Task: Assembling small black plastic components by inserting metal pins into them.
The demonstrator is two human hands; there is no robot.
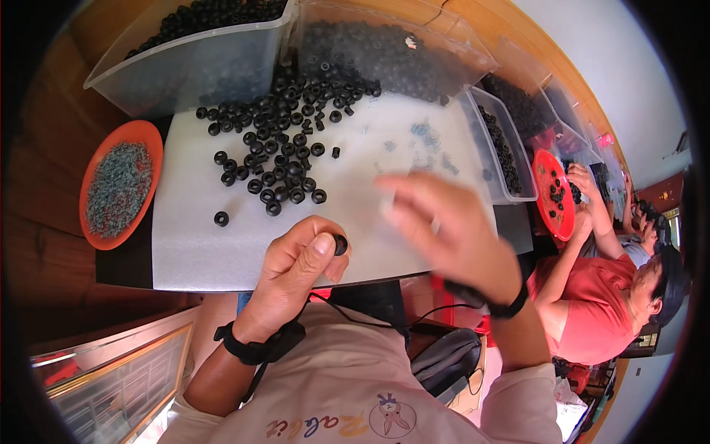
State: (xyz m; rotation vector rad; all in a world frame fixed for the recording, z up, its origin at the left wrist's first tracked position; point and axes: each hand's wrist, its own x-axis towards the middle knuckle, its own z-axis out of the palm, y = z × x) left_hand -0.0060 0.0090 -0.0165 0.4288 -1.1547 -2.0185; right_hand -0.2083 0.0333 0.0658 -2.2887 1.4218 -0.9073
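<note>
Between the thumb and fingers of my left hand is a round black piece, held near the table's front edge. My right hand, blurred by motion, hovers over the right part of the white sheet with thumb and forefinger apart; nothing shows between them. A loose pile of black ball-shaped pieces with holes spreads over the sheet's left and middle. Smaller black plugs lie among them. Beyond my right hand are scattered tiny grey-blue metal bits, perhaps springs.
The white sheet covers the table. An orange plate of tiny metal bits sits at left. Clear bins of black pieces line the back; a narrower tub stands at right. Beyond it, a person in red works beside a red plate.
</note>
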